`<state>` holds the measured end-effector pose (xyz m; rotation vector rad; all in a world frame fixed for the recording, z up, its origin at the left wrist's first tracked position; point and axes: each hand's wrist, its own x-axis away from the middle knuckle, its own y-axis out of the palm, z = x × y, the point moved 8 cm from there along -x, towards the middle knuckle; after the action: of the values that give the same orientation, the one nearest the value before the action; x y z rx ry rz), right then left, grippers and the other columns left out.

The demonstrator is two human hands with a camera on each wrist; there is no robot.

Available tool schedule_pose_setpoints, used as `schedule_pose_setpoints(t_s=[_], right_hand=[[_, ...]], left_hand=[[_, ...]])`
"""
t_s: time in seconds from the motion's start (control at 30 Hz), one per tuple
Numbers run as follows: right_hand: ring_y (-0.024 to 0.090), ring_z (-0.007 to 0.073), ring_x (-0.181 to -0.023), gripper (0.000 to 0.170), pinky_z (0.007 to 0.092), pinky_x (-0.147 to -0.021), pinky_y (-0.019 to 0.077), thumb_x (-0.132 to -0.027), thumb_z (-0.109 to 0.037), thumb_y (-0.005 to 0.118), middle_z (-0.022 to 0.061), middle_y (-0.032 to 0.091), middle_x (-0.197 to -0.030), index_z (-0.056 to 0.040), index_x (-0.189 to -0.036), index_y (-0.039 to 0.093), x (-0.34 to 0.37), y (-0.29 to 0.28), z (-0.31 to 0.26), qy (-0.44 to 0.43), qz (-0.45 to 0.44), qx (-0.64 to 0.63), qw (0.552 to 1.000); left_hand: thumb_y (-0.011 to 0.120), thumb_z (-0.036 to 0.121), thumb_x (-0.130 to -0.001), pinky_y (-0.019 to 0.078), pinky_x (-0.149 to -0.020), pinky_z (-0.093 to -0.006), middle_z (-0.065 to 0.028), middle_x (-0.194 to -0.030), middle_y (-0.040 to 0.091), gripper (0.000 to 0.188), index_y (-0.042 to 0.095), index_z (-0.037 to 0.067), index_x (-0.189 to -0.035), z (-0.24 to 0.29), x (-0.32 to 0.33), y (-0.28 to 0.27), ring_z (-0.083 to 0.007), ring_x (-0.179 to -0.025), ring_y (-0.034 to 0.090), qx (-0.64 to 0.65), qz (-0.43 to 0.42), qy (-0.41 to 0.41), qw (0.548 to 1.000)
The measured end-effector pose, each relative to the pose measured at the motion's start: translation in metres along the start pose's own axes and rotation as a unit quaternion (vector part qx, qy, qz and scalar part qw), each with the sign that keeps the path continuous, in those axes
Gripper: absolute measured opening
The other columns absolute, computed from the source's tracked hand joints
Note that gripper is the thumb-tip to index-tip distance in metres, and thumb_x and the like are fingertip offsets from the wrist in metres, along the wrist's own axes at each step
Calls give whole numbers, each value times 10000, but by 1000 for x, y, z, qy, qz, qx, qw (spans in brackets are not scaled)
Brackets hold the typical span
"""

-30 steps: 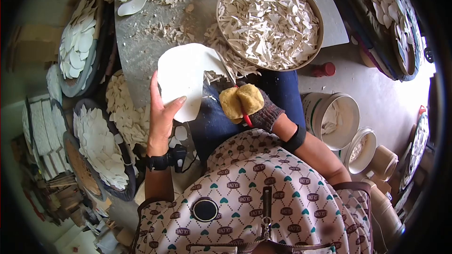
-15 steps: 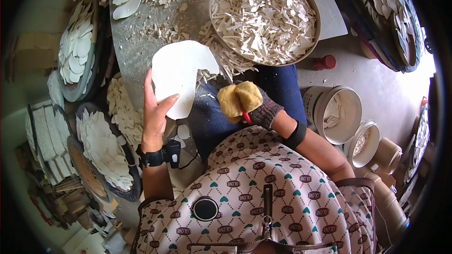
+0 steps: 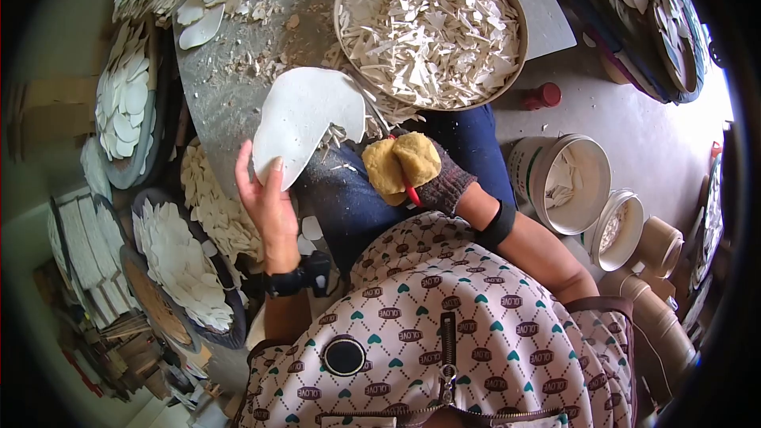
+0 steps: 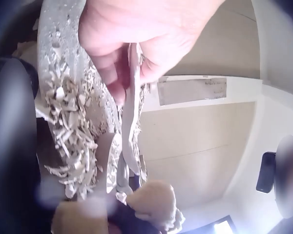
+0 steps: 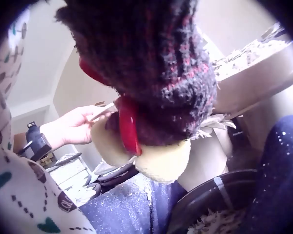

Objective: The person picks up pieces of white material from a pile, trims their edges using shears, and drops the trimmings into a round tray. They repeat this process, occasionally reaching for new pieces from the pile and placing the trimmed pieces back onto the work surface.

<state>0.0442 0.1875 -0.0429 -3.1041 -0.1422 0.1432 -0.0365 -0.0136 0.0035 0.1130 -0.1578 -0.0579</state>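
My left hand [image 3: 271, 210] pinches the lower left edge of a thin white sheet [image 3: 305, 119] between thumb and fingers. The sheet has a rounded far end and a ragged notch on its near right side. In the left wrist view it shows edge-on. My right hand [image 3: 449, 181], in a dark knitted glove, grips red-handled scissors [image 3: 412, 195]; yellow foam padding [image 3: 418, 162] wraps the handles and hides most of the fingers. The metal blades are at the sheet's right edge. The right wrist view shows the red handle [image 5: 129, 127] between two foam lumps.
A round tray [image 3: 521, 47] heaped with white offcuts stands on the grey table [image 3: 214, 83], among loose scraps. White buckets [image 3: 519, 170] stand to the right, near a red object [image 3: 544, 96]. Baskets of white pieces [image 3: 178, 261] crowd the left side.
The white sheet has turned clockwise, its near end swinging left. My left hand has shifted slightly down and its fingers have spread. My right hand stays almost in place, still holding the scissors.
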Motion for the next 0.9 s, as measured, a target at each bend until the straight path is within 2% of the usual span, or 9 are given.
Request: schedule_pose_setpoints(t_s=[0.03,0.1,0.23,0.33,0.5,0.6,0.7,0.9], right_hand=[[578,302,-869,207,365,-762,476,-813,-220,539,120,601,-924,-74,-959,552,-1,0,2,28,0,-32,999],[580,303,-864,210,366,-756,476,-804,-210,547,127,603,-917,-67,-959,556,0,-1,3,-12,2,18,1000],[585,297,-850,211,363,-745,478,-785,-184,561,130,609,-906,-55,-952,566,2,-4,9,-65,5,105,992],[587,293,-838,204,360,-736,480,-771,-164,568,130,613,-897,-51,-941,573,-2,-10,-16,-116,13,226,967],[584,292,-842,224,359,-738,482,-764,-182,596,124,608,-892,-61,-951,567,-3,-11,-3,-57,2,116,992],[584,282,-859,275,351,-750,482,-759,-216,618,113,605,-923,-72,-984,554,2,-10,5,-32,-14,81,996],[585,273,-875,326,342,-766,483,-746,-247,641,101,600,-956,-86,-1011,542,7,-2,16,-5,-26,68,997],[586,277,-875,358,337,-771,486,-714,-272,668,99,599,-958,-96,-1002,550,9,3,27,45,-50,18,998]], left_hand=[[543,-7,-805,495,-777,-322,-137,-1191,480,611,264,55,-1345,-2,5,2,-248,-933,576,-9,9,-4,1000],[540,18,-817,519,-637,-286,-136,-1139,510,591,266,67,-1339,-2,10,10,-238,-762,619,-15,30,1,999],[569,46,-803,521,-647,-282,-136,-1144,506,603,273,65,-1329,2,2,15,-242,-802,615,-19,-9,-33,999],[578,58,-796,524,-644,-281,-134,-1153,500,607,278,65,-1324,2,1,15,-242,-810,613,-24,-34,-60,997],[560,35,-804,530,-641,-281,-134,-1163,493,592,278,68,-1324,1,1,19,-236,-815,610,-28,-63,-94,993],[540,25,-821,531,-634,-278,-144,-1161,492,563,283,70,-1320,-1,-5,11,-234,-801,611,-3,-15,-41,999],[550,5,-822,548,-623,-295,-161,-1132,493,597,240,67,-1328,-13,-6,0,-250,-812,614,25,76,-15,997],[552,-4,-818,553,-607,-284,-177,-1096,507,601,219,66,-1314,-10,-16,9,-267,-716,631,4,58,-38,998]])
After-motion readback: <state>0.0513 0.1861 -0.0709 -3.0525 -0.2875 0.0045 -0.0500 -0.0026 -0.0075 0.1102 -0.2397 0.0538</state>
